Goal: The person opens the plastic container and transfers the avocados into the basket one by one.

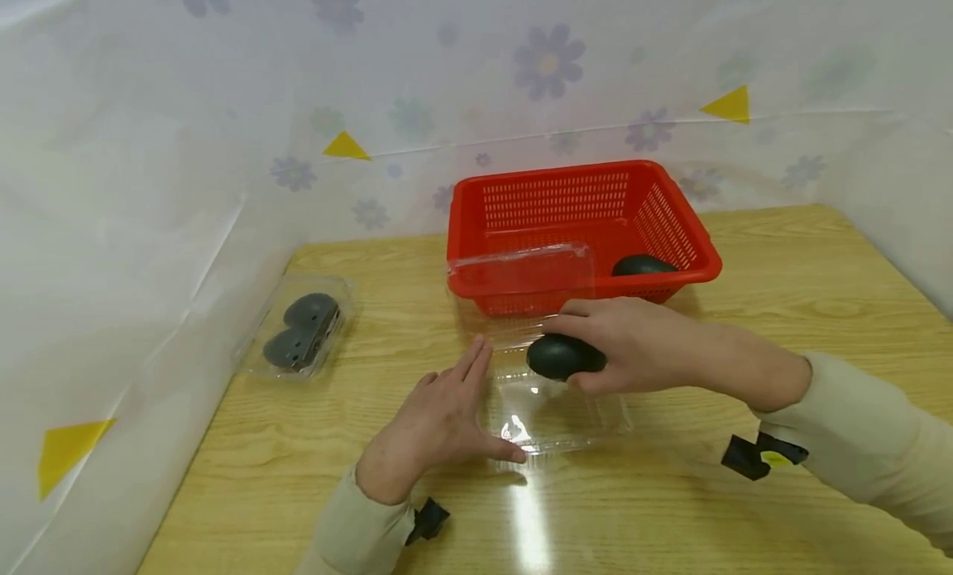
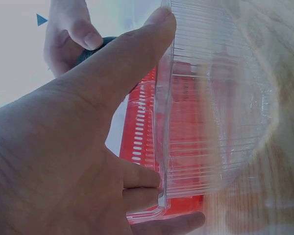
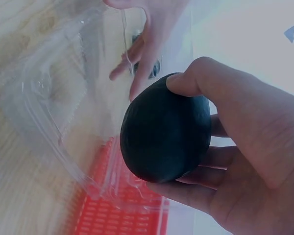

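Observation:
My right hand (image 1: 633, 343) grips a dark green avocado (image 1: 562, 357) between thumb and fingers, above the open tray of a clear plastic clamshell box (image 1: 554, 422). In the right wrist view, the avocado (image 3: 164, 134) has a smooth skin and its broad side faces the camera. My left hand (image 1: 439, 418) spans the left side of the box, its thumb at the near rim and its straight fingers at the far left corner. The raised clear lid (image 1: 521, 279) stands in front of the red basket. Through the tray wall (image 2: 201, 161) I see nothing inside.
Behind the box is a red slotted basket (image 1: 547, 178) with another dark avocado (image 1: 644, 265) at its front right. To the left sits a second clear box (image 1: 338, 287), holding two dark avocados (image 1: 308, 312). White flowered sheeting (image 1: 417, 79) surrounds the wooden table (image 1: 260, 459).

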Tool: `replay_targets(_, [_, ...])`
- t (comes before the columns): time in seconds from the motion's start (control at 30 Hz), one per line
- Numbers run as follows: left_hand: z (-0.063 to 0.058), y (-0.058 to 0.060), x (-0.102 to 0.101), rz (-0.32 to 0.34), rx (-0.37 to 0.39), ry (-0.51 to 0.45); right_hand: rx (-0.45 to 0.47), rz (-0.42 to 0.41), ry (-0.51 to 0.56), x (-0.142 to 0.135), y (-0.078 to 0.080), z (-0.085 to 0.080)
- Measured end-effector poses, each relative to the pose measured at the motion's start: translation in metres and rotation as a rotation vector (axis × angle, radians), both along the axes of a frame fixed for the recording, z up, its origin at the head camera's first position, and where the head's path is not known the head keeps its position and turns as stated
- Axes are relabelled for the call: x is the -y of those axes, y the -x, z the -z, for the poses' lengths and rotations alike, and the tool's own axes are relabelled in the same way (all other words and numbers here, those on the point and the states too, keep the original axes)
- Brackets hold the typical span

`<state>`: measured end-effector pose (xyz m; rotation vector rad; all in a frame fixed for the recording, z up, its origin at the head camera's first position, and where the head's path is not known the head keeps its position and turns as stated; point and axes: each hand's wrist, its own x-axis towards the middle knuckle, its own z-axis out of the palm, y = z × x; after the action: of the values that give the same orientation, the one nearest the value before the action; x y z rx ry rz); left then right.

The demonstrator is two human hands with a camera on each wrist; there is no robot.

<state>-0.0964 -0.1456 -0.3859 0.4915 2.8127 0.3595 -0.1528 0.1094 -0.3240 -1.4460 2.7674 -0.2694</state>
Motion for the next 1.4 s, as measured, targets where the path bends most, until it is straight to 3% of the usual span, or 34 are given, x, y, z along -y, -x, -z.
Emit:
replay_targets(0.4, [0.003, -0.001, 0.001, -0.007, 0.008, -0.019, -0.046, 0.049, 0.020, -0.014, 0.002, -0.014])
replay_targets(0.73, [0.001, -0.001, 0.001, 0.007, -0.029, 0.024, -0.022, 0.088, 0.047, -0.027, 0.004, -0.025])
replay_targets(1.2, [0.000, -0.001, 0.000, 0.016, -0.030, 0.022, -0.022, 0.182, 0.099, -0.051, 0.005, -0.037])
replay_targets(1.4, [0.000, -0.001, 0.000, 0.017, -0.023, 0.012, -0.046, 0.234, 0.137, -0.058, 0.013, -0.044])
